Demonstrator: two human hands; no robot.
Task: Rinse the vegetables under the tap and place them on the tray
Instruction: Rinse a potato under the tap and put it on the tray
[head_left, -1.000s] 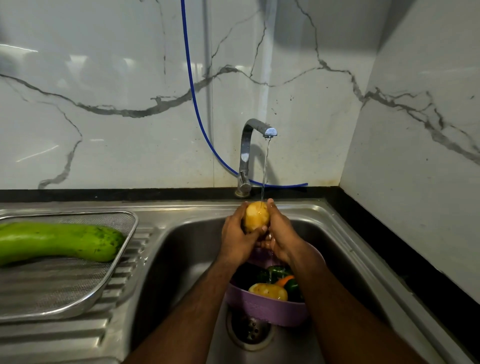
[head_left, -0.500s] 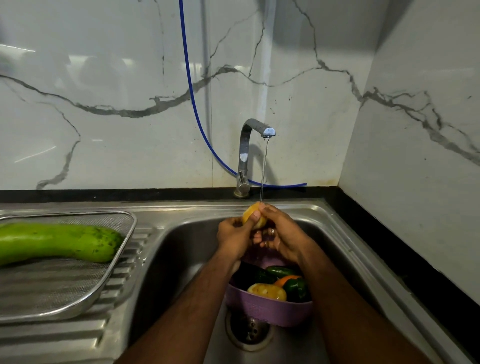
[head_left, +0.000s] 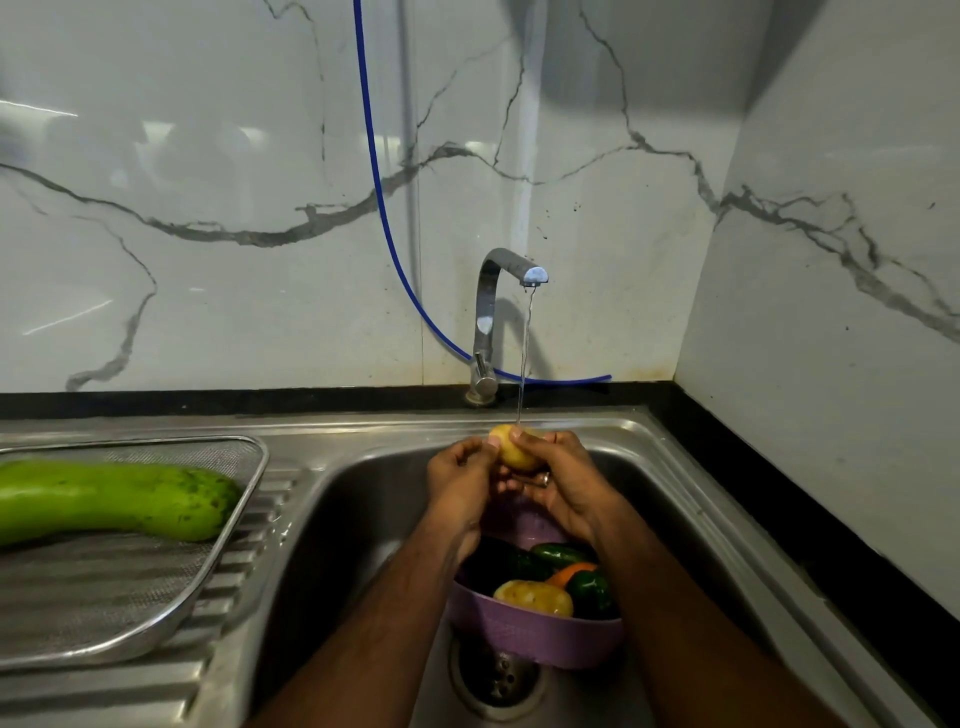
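Potato (head_left: 514, 451) held under thin stream from tap (head_left: 493, 312), above sink (head_left: 691, 499); left hand (head_left: 460, 486) and right hand (head_left: 563, 486) both curled round it. Purple bowl (head_left: 530, 636) of vegetables below; green gourd (head_left: 114, 501) on mesh tray (head_left: 104, 618). No legible writing.

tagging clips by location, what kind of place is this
Most likely a home kitchen, at the sink. A steel sink sits under a running tap against a marble-look wall, and both hands hold a potato in the stream, above a purple basket of vegetables.
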